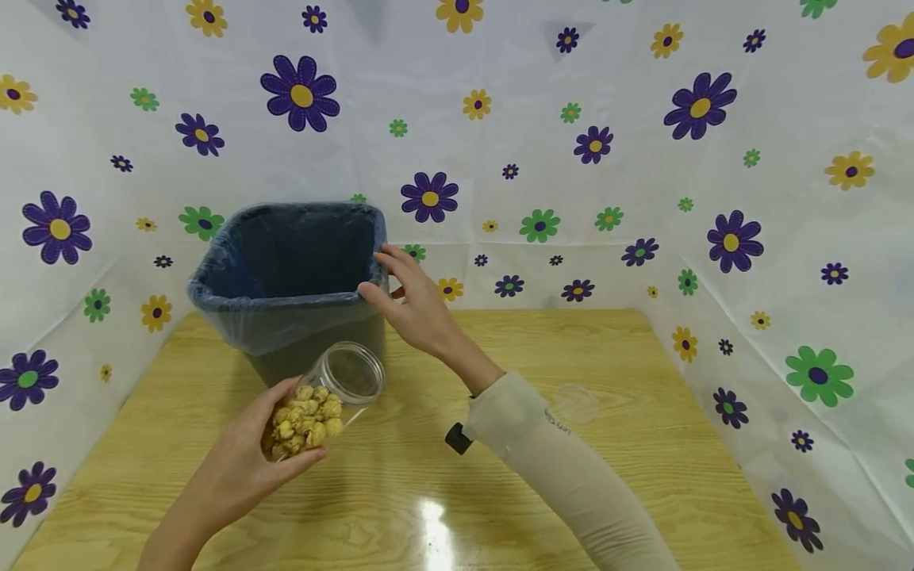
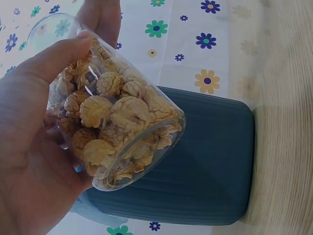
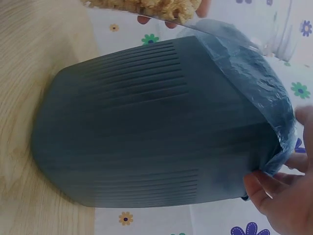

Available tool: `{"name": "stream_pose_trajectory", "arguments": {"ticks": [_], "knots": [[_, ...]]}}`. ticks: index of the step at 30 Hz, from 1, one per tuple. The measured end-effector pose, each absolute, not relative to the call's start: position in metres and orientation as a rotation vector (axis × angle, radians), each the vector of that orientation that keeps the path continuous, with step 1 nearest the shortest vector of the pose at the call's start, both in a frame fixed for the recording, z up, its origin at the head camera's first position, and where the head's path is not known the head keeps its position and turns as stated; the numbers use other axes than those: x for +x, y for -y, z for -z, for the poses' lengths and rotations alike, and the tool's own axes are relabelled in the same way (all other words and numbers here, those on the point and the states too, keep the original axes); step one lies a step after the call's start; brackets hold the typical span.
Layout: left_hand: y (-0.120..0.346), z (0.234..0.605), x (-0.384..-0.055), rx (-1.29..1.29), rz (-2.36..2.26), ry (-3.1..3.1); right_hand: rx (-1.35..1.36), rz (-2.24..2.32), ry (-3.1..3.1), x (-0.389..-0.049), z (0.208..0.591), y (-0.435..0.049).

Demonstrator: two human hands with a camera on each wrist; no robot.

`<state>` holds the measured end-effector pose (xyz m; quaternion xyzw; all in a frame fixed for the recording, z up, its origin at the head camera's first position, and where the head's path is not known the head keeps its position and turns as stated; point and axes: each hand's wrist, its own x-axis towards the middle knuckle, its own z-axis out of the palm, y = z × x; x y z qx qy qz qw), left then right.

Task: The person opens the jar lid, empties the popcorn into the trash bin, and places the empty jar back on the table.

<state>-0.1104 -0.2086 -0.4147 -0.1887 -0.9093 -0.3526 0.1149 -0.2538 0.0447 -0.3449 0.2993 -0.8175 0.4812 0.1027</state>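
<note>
My left hand (image 1: pixel 239 460) grips a clear plastic jar (image 1: pixel 351 373) of yellow-brown popcorn (image 1: pixel 305 420), thumb on one side and fingers on the other. The jar is tilted, its open mouth facing up and to the right, just in front of the trash bin (image 1: pixel 314 341). In the left wrist view, the popcorn (image 2: pixel 117 112) lies toward the jar's base. My right hand (image 1: pixel 417 305) holds the bin's front right rim, where a bluish bag (image 3: pixel 249 78) is folded over the edge. The bin stands upright; its bottom inside is hidden.
A clear round lid (image 1: pixel 574 403) lies on the wooden table (image 1: pixel 400 507), beyond the right sleeve (image 1: pixel 564 460). White sheeting with flowers (image 1: pixel 485 159) surrounds the table at the back and sides. A small black piece (image 1: pixel 458 438) sits at the right wrist.
</note>
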Motion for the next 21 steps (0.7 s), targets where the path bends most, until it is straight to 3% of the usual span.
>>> {"name": "stream_pose_trajectory", "arguments": {"ticks": [10,21], "knots": [[0.216,0.405,-0.113,-0.612,1.118,2.658,0.857,-1.420,2.390,-0.254,0.347,-0.043],[0.232,0.356,-0.116,-0.615,1.109,2.753,0.885,-1.396,2.399,-0.255,0.348,-0.042]]}}
